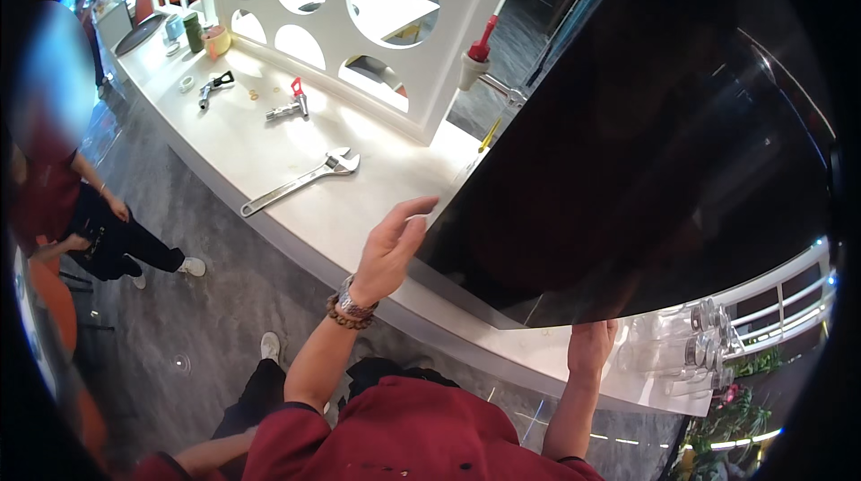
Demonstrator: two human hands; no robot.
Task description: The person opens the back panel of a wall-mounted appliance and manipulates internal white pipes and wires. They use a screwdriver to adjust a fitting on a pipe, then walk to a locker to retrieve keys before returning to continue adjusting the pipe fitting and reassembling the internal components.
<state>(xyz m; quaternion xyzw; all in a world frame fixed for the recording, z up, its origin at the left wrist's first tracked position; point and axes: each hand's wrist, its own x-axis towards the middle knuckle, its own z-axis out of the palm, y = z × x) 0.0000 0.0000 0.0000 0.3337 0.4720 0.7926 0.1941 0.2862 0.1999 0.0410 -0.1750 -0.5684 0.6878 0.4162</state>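
A large glossy black box-like object [628, 167] stands on the white counter [314, 225] and fills much of the right. My left hand [387, 252], with a watch and a beaded bracelet on its wrist, is beside its left edge. Thumb and forefinger are apart with a pale gap between them, and I make out nothing held. Against the box's near lower edge is my right hand [590, 348], its fingertips hidden by the box. An adjustable wrench [300, 183] lies left of my left hand. Farther back are a red-handled tap [291, 108] and a black-handled tap [214, 89].
Behind the counter rises a white partition [336, 32] with round holes. A red-topped fitting [478, 59] sticks out beside the box. Several clear glasses [686, 346] stand at right. A green canister [193, 32] and peach cup [215, 41] are far left. One person [67, 203] stands left.
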